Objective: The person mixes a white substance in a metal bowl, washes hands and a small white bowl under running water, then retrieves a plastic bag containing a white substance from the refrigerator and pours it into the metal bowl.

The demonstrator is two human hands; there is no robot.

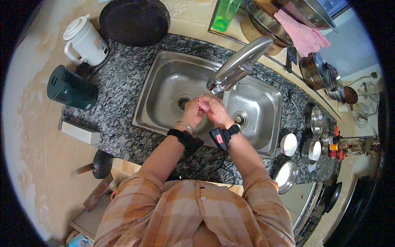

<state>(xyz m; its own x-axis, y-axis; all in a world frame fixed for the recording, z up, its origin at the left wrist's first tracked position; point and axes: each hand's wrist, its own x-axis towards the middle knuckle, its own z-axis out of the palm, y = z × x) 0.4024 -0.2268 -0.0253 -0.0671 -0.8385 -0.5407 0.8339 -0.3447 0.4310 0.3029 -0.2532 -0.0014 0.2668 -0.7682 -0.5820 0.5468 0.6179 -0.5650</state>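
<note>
My left hand and my right hand are pressed together over the steel double sink, near the divider between its bowls. Their fingers curl around each other beneath the spout of the chrome faucet. Something pinkish shows between them; whether it is only skin or a small object is not clear. Water from the spout cannot be made out. Behind the left hand lies the larger bowl's drain; the smaller bowl's drain is right of my right hand.
A white jug, a dark green container and a black round pan stand on the left of the granite counter. White bowls and a steel dish are at right. Pots and a pink cloth sit behind the faucet.
</note>
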